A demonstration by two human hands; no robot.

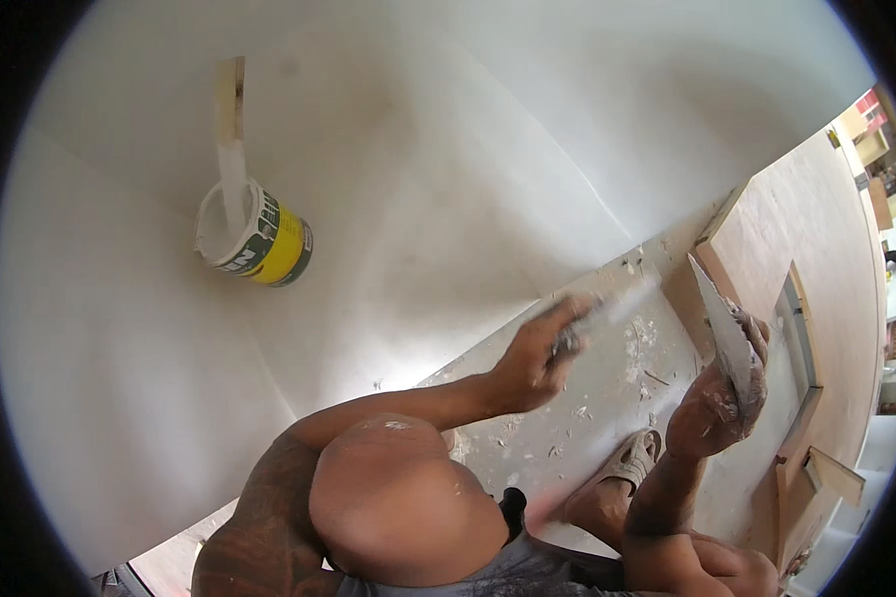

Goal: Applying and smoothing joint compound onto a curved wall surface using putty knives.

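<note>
My left hand (540, 360) is closed around the handle of a putty knife (619, 302), whose pale blade is smeared by motion and points up and right. To its right, my right hand (735, 398) grips a flat, wide filling blade (723, 323) held on edge. White filler smears cover the fingers of that hand. The two blades are apart, with a gap between them. At the upper left, a round tub (277, 244) with a yellow and dark green label stands on a white panel. A white-coated wooden stick (232, 149) leans up out of its mouth.
Large white panels (448, 179) rise in front and to the left. Dried filler flecks and scraps litter the floor (567, 423). A wooden panel with a rectangular opening (806, 209) stands at the right. My sandalled foot (635, 460) rests below my hands.
</note>
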